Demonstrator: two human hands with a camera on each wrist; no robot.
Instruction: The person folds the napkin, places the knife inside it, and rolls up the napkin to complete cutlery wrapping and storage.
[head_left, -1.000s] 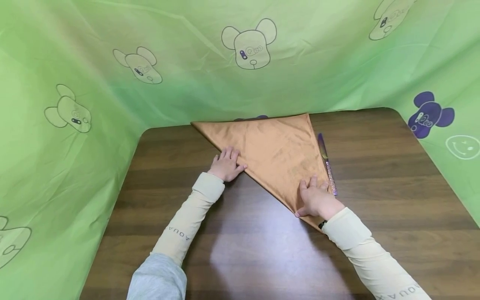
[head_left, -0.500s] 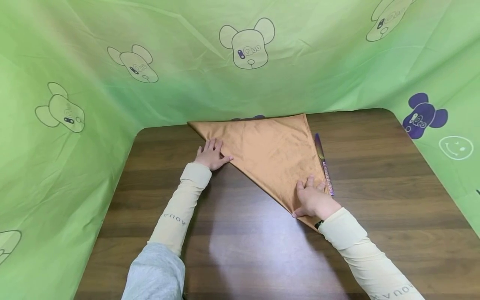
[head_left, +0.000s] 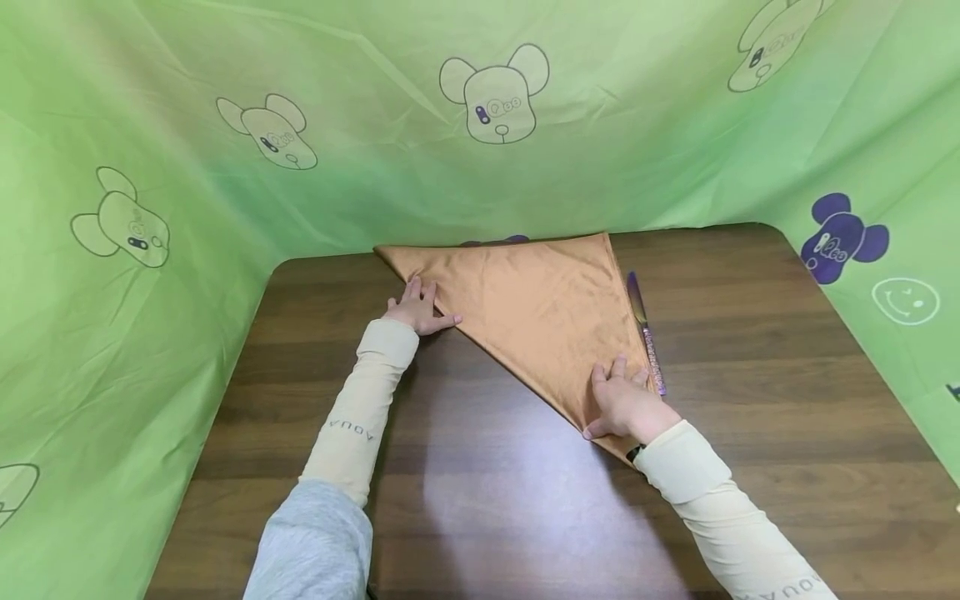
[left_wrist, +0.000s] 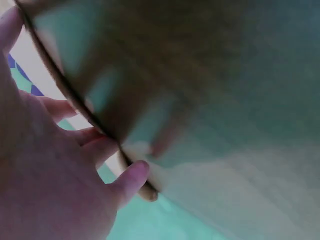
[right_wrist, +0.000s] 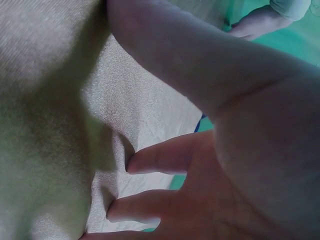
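Note:
An orange-brown satiny cloth (head_left: 540,317), folded into a triangle, lies at the back of the wooden table. My left hand (head_left: 416,310) rests on its long slanting edge near the far left corner, fingers spread and thumb along the edge. In the left wrist view, the fingertips of my left hand (left_wrist: 55,160) touch the cloth's edge. Near the cloth's front right corner, my right hand (head_left: 626,402) presses with spread fingers, its thumb at the slanting edge. The right wrist view has the fingertips of my right hand (right_wrist: 200,180) touching the fabric.
A table knife (head_left: 645,329) with a dark purplish blade and patterned handle lies just right of the cloth. Green printed fabric (head_left: 360,167) hangs round the back and sides of the wooden table (head_left: 787,375).
My left hand has slid left and away along the slanting edge, toward the far left corner. My right hand keeps its place on the cloth. The head view has shifted slightly.

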